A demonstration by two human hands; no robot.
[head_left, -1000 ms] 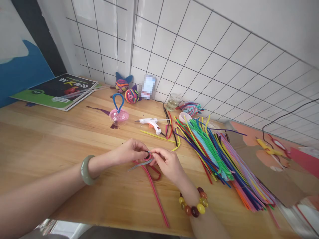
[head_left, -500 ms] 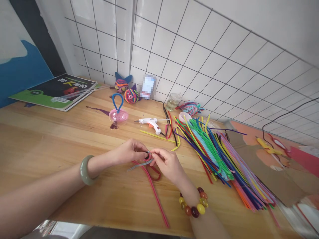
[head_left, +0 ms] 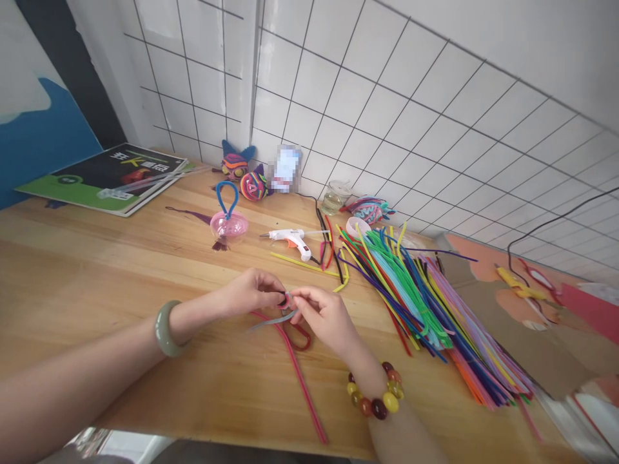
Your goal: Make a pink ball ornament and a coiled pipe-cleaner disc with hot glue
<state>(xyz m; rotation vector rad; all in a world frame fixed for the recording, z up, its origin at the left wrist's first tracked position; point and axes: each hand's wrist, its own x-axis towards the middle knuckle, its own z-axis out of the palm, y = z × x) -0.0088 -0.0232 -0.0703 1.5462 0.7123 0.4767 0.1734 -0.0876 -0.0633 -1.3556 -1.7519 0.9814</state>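
Note:
Near the middle of the wooden table, my left hand (head_left: 258, 290) pinches a small coil of pink and black pipe cleaner (head_left: 285, 299). My right hand (head_left: 322, 316) meets it from the right, its thumb and fingers closed on a grey-blue pipe cleaner (head_left: 273, 321) whose free end points left below the coil. Under the hands, long pink pipe cleaners (head_left: 302, 383) and a bent dark red one (head_left: 305, 343) lie on the wood. The fingertips partly hide the coil.
Behind the hands lies a white glue gun (head_left: 293, 238); left of it stands a clear pink piece with a blue loop (head_left: 229, 224). Pipe cleaner bundles (head_left: 416, 283) spread at right. Farther back are a phone (head_left: 286, 169), glass jar (head_left: 335, 198) and books (head_left: 111, 177).
The coil between my fingers has turned slightly. Both hands keep nearly the same place, and the pink pipe cleaners beneath have shifted a little to the left.

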